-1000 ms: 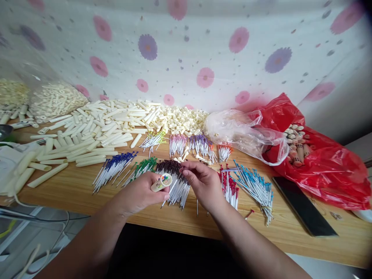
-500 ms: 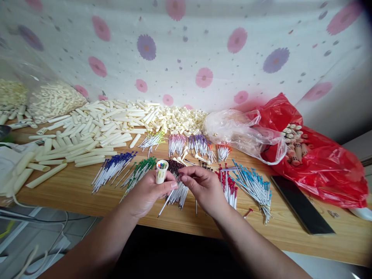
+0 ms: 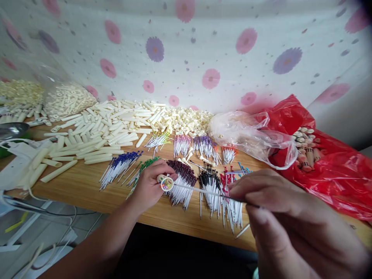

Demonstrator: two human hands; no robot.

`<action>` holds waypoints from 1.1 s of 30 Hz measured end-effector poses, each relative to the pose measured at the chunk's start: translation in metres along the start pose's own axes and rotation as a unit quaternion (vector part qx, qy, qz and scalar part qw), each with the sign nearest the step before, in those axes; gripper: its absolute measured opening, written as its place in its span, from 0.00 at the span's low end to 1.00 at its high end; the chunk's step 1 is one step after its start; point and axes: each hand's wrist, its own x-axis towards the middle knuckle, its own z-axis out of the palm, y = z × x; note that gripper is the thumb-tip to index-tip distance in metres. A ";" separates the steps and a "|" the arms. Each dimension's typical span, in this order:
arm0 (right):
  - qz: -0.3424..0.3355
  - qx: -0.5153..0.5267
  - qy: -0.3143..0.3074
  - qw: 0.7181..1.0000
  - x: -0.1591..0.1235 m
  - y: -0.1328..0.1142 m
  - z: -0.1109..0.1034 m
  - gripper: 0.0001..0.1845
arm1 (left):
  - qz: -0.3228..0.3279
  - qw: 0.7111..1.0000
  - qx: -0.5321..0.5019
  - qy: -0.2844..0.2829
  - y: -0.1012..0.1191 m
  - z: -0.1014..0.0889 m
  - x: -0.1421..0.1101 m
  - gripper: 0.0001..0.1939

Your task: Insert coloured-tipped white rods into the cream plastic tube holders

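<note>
Tube (image 3: pixel 166 183), cream and open-mouthed, just left of centre, and it's in the left hand's (image 3: pixel 151 182) grip: fingers wrapped round it, mouth turned to the camera, coloured tips showing inside! And here's the right hand (image 3: pixel 293 217), big and close at four o'clock from the tube, its grip a pinch, thumb and fingers closed on the dark end of a thin white refill (image 3: pixel 200 190). That refill points back at nine o'clock, its far end right by the tube's mouth; touching or not, I can't tell.

Around the tube on the wooden surface (image 3: pixel 95 192), look at the colours! Brown-tipped refills (image 3: pixel 181 184) just beside it at three o'clock, black-tipped refills (image 3: pixel 209 190) beyond them, then red-tipped refills (image 3: pixel 232 201) further along. Green-tipped refills (image 3: pixel 143 166) sit at ten o'clock, partly behind the left hand. Farther out, a heap of cream tubes (image 3: pixel 101 124) spreads between ten and eleven; a clear plastic bag (image 3: pixel 241 130) lies at two, overlapping the red bag (image 3: pixel 334 174).
</note>
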 end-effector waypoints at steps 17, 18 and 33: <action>-0.061 -0.020 -0.041 0.997 0.003 0.016 0.051 0.13 | 0.068 0.994 0.085 -0.020 0.007 -0.001 -0.007 0.08; -0.045 -0.018 -0.038 0.998 0.001 0.020 0.054 0.13 | 0.081 0.992 0.095 -0.027 0.008 -0.003 -0.008 0.12; 0.006 -0.036 -0.017 0.999 -0.009 0.049 0.049 0.05 | 0.176 0.967 0.185 -0.006 0.015 0.003 -0.013 0.13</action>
